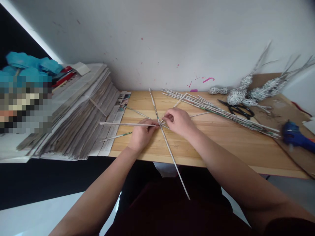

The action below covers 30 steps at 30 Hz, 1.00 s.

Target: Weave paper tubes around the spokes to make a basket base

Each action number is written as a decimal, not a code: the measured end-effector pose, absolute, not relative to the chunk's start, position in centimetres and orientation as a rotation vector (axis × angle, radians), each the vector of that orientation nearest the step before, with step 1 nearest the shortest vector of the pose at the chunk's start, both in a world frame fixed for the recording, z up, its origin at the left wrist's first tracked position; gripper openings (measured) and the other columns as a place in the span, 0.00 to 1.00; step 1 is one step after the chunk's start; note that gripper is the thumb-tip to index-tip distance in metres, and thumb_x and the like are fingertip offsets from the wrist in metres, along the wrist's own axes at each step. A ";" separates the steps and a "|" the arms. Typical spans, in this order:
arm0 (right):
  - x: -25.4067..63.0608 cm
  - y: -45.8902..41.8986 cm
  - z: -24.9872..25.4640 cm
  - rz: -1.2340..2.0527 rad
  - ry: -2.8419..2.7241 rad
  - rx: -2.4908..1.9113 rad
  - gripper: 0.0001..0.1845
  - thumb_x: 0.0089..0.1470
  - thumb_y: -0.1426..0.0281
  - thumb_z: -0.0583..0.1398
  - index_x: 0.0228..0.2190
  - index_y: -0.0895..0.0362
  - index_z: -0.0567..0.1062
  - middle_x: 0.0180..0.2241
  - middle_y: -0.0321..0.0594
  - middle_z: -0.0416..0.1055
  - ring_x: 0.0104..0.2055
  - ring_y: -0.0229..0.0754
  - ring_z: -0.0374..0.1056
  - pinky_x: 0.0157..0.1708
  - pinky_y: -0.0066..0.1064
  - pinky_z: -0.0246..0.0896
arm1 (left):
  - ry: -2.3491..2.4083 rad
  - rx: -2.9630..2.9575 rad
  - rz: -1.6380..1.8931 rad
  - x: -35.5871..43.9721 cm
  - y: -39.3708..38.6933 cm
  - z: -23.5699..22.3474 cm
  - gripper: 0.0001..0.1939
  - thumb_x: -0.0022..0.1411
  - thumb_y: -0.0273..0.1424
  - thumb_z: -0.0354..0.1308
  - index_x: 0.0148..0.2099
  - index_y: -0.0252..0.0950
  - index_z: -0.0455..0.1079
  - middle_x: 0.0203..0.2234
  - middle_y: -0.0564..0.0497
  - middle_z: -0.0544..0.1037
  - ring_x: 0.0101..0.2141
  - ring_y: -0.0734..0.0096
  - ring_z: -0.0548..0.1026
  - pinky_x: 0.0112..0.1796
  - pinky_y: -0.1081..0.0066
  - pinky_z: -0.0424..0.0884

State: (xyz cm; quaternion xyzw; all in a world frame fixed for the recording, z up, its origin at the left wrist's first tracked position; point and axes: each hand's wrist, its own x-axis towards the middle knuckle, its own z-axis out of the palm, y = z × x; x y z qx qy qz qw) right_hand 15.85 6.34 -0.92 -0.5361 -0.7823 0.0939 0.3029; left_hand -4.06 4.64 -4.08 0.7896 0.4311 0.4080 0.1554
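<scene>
Several thin rolled-paper sticks (172, 154) cross at one point and fan out like spokes over the wooden table; one reaches past the front edge toward my lap. Fingers of my left hand (142, 132) pinch the sticks just left of the crossing, and a pale stick (123, 124) runs leftward over that hand. At the right of the crossing, my right hand (178, 121) is closed in a pinch on a paper stick. A bent stick (181, 99) rises behind this hand. The crossing itself is partly hidden by my fingertips.
A tall stack of newspapers (81, 121) stands at left. On the table (221, 147), a bundle of paper sticks (221, 113) lies at right, near black scissors (238, 109). Woven paper shapes (263, 90) and a blue glue gun (296, 134) are farther right. A wall (159, 49) closes the back.
</scene>
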 end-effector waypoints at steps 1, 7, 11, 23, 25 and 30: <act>15.9 6.3 -0.9 0.219 -2.133 -1.326 0.05 0.56 0.75 0.61 0.32 0.56 0.79 0.35 0.42 0.78 0.40 0.44 0.69 0.43 0.33 0.59 | 1.230 2.265 1.169 -4.1 4.7 -4.1 0.03 0.64 0.27 0.63 0.40 0.39 0.77 0.35 0.51 0.82 0.39 0.65 0.79 0.44 0.65 0.74; 15.9 6.2 -0.6 0.167 -2.415 -1.124 0.14 0.51 0.81 0.57 0.34 0.57 0.82 0.36 0.43 0.80 0.42 0.48 0.66 0.51 0.39 0.56 | 1.234 2.269 1.159 -4.0 4.5 -3.8 0.02 0.64 0.29 0.63 0.39 0.39 0.77 0.35 0.50 0.82 0.39 0.65 0.79 0.44 0.64 0.75; 15.8 5.9 -0.5 0.156 -2.431 -1.205 0.14 0.53 0.78 0.58 0.35 0.56 0.83 0.37 0.43 0.80 0.48 0.52 0.63 0.50 0.41 0.55 | 1.235 2.275 1.142 -4.0 4.5 -3.7 0.02 0.65 0.28 0.62 0.39 0.39 0.77 0.35 0.50 0.82 0.39 0.65 0.79 0.43 0.64 0.75; 15.3 5.9 -0.4 0.077 -2.545 -1.212 0.14 0.57 0.78 0.56 0.33 0.56 0.83 0.36 0.44 0.80 0.52 0.53 0.60 0.48 0.42 0.53 | 1.227 2.292 1.146 -4.0 4.5 -3.9 0.03 0.64 0.26 0.63 0.39 0.38 0.77 0.34 0.50 0.82 0.38 0.65 0.78 0.43 0.65 0.74; 15.1 5.8 -0.2 0.082 -2.554 -1.225 0.15 0.58 0.78 0.56 0.34 0.55 0.83 0.36 0.44 0.80 0.53 0.53 0.60 0.48 0.42 0.53 | 1.216 2.301 1.145 -4.0 4.5 -3.8 0.03 0.64 0.26 0.63 0.39 0.39 0.77 0.34 0.50 0.82 0.38 0.65 0.78 0.43 0.64 0.74; 14.7 6.0 0.2 0.073 -2.581 -1.261 0.15 0.60 0.78 0.55 0.33 0.55 0.82 0.35 0.44 0.80 0.53 0.53 0.61 0.48 0.43 0.53 | 1.205 2.314 1.121 -4.1 4.3 -3.6 0.03 0.64 0.27 0.62 0.40 0.39 0.77 0.34 0.50 0.82 0.37 0.66 0.78 0.42 0.65 0.73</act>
